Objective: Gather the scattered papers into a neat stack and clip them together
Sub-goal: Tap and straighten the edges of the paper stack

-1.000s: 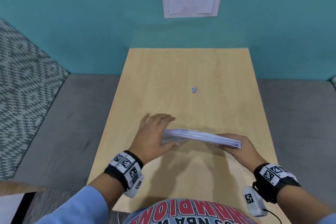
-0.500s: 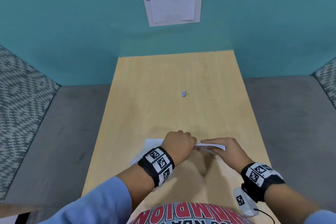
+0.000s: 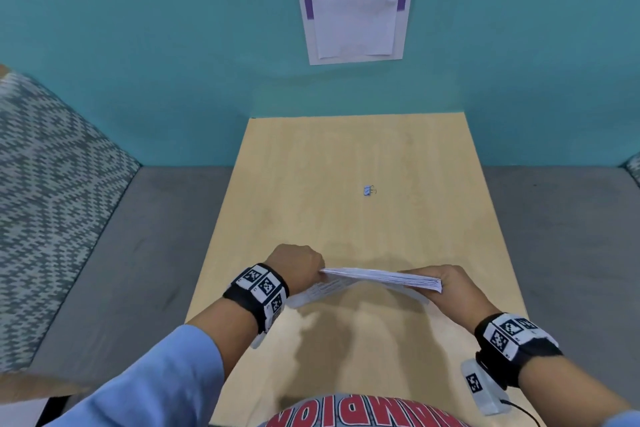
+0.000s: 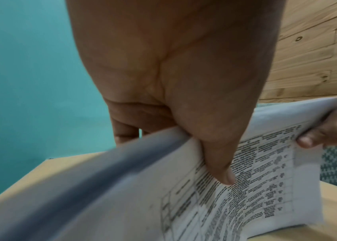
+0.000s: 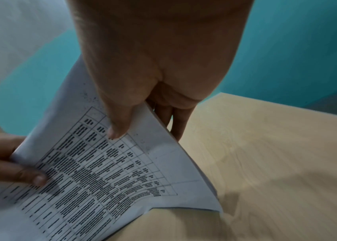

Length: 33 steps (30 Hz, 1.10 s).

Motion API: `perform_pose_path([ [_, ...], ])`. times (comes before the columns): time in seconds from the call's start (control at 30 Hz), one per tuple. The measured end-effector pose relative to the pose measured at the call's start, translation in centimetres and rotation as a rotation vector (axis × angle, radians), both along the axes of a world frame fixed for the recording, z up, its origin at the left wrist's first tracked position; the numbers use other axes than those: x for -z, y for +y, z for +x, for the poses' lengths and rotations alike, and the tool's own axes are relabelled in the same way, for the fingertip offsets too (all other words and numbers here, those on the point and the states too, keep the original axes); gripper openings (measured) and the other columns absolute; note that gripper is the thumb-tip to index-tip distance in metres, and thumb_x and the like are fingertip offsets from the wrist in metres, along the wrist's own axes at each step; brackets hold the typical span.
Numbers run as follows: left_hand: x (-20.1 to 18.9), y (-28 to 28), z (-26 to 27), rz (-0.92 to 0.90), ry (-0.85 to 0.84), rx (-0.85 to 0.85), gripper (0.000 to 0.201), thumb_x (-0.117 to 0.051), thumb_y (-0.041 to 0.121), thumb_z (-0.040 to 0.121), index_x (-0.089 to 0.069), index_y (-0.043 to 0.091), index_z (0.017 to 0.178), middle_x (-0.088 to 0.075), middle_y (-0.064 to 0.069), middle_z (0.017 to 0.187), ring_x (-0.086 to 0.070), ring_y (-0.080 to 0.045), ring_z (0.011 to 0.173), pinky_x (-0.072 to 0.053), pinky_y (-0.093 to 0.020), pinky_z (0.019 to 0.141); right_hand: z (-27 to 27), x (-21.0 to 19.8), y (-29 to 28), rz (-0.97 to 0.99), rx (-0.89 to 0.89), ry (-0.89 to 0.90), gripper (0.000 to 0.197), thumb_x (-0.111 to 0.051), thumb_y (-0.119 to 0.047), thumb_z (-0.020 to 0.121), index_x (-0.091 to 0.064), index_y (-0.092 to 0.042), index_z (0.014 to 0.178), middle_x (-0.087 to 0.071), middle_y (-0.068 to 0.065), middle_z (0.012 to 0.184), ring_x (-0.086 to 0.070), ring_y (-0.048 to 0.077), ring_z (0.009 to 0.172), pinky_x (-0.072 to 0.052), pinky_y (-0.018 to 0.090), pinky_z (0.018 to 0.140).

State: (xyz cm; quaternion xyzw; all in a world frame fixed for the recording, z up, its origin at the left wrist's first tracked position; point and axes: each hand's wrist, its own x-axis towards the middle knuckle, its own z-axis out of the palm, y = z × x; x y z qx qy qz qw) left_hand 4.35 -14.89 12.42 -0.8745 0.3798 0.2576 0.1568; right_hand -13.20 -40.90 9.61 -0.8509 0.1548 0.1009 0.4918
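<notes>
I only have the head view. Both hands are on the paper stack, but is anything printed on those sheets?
Observer: Yes. In the right wrist view the sheet facing the person on the paper stack carries a printed table with rows of dark text.
Operator: Where is the right thumb?
Observer: The right hand has its thumb pressed on that printed face, fingers behind the sheets.
Operator: And the left hand?
Observer: In the left wrist view the left hand pinches the stack the same way, thumb on the printed side. The stack bows between the two hands.
</notes>
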Motion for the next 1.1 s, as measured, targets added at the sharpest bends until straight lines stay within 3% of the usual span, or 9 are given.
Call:
perform_pose_path([
  [0.07, -0.6, -0.3, -0.1, 0.020, -0.006, 0.038, 0.042, -0.045, 0.043, 0.109, -0.072, 0.011, 0.103, -0.066, -0.009, 0.090, -0.056, -0.028, 0.077, -0.042, -0.032, 0.070, 0.5, -0.5, -0.5, -0.156, -0.048, 0.047, 0.042, -0.071, -0.020, 0.095, -0.074, -0.060, 0.083, -0.077, -0.022, 0.083, -0.071, 0.010, 0.080, -0.048, 0.021, 0.070],
  [0.13, -1.1, -0.8, -0.1, 0.048, -0.026, 0.084, 0.038, -0.045, 0.039, 0.110, -0.068, 0.012, 0.097, -0.060, -0.006, 0.086, -0.056, -0.028, 0.075, -0.043, -0.033, 0.069, 0.9, -1.7, -0.7, -0.480, -0.115, 0.127, 0.037, -0.075, -0.039, 0.090, -0.068, -0.055, 0.123, -0.075, -0.018, 0.122, -0.068, 0.014, 0.116, -0.049, 0.029, 0.098],
  [0.2, -1.6, -1.3, -0.2, 0.070, -0.056, 0.116, 0.035, -0.045, 0.037, 0.110, -0.064, 0.013, 0.094, -0.063, -0.009, 0.088, -0.056, -0.029, 0.074, -0.044, -0.034, 0.068, 1.4, -2.9, -0.4, -0.733, -0.173, 0.155, 0.083, -0.076, -0.063, 0.080, -0.046, -0.040, 0.154, -0.050, -0.012, 0.159, -0.045, 0.016, 0.147, -0.028, 0.048, 0.122],
  [0.4, -2.7, -2.8, -0.9, 0.115, -0.084, 0.143, 0.028, -0.048, 0.025, 0.108, -0.072, 0.010, 0.109, -0.076, -0.009, 0.108, -0.074, -0.033, 0.097, -0.044, -0.034, 0.071, 6.3, -7.1, 9.5, -0.809, -0.447, 0.074, 0.125, -0.064, -0.080, 0.074, -0.011, -0.014, 0.166, -0.019, 0.005, 0.174, -0.015, 0.025, 0.161, -0.006, 0.064, 0.126],
  [0.5, -3.2, -3.3, -1.6, 0.127, -0.071, 0.091, 0.031, -0.047, 0.028, 0.107, -0.071, 0.008, 0.114, -0.076, -0.006, 0.111, -0.074, -0.030, 0.103, -0.045, -0.034, 0.074, 8.7, -4.4, 12.9, -0.895, -0.462, 0.068, 0.102, -0.065, -0.045, 0.092, -0.009, 0.000, 0.164, -0.047, 0.018, 0.157, -0.042, 0.032, 0.148, -0.023, 0.059, 0.122],
  [0.6, -3.2, -2.9, -1.8, 0.142, -0.081, 0.128, 0.027, -0.046, 0.013, 0.106, -0.071, 0.008, 0.112, -0.076, -0.007, 0.108, -0.074, -0.031, 0.098, -0.044, -0.035, 0.071, 9.0, -2.9, 11.8, -0.903, -0.526, 0.153, 0.052, -0.050, -0.008, 0.098, -0.042, 0.001, 0.149, -0.070, 0.016, 0.124, -0.068, 0.035, 0.111, -0.046, 0.040, 0.085],
  [0.83, -2.7, -2.5, -2.4, 0.102, -0.094, 0.192, 0.022, -0.049, 0.009, 0.103, -0.070, 0.009, 0.111, -0.075, -0.011, 0.108, -0.072, -0.034, 0.092, -0.042, -0.036, 0.069, 7.7, -1.3, 7.8, -0.840, -0.588, 0.255, 0.021, -0.047, -0.005, 0.100, -0.065, -0.009, 0.110, -0.045, 0.004, 0.075, -0.050, 0.030, 0.078, -0.038, 0.032, 0.064],
  [1.0, -1.6, -0.9, -1.4, 0.051, -0.107, 0.170, 0.031, -0.047, 0.026, 0.109, -0.071, 0.008, 0.106, -0.075, -0.012, 0.103, -0.069, -0.032, 0.082, -0.046, -0.035, 0.068, 7.0, -0.9, 5.5, -0.840, -0.561, 0.298, 0.022, -0.046, -0.017, 0.104, -0.068, -0.013, 0.105, -0.063, 0.009, 0.091, -0.053, 0.029, 0.076, -0.038, 0.033, 0.058],
  [1.1, -1.5, 0.4, -0.5, 0.058, -0.108, 0.140, 0.042, -0.045, 0.041, 0.111, -0.072, 0.009, 0.108, -0.075, -0.011, 0.104, -0.074, -0.033, 0.092, -0.046, -0.035, 0.068, 6.6, -1.5, 4.9, -0.871, -0.580, 0.285, 0.019, -0.043, -0.012, 0.101, -0.060, -0.019, 0.095, -0.050, 0.003, 0.077, -0.051, 0.030, 0.075, -0.028, 0.029, 0.049],
])
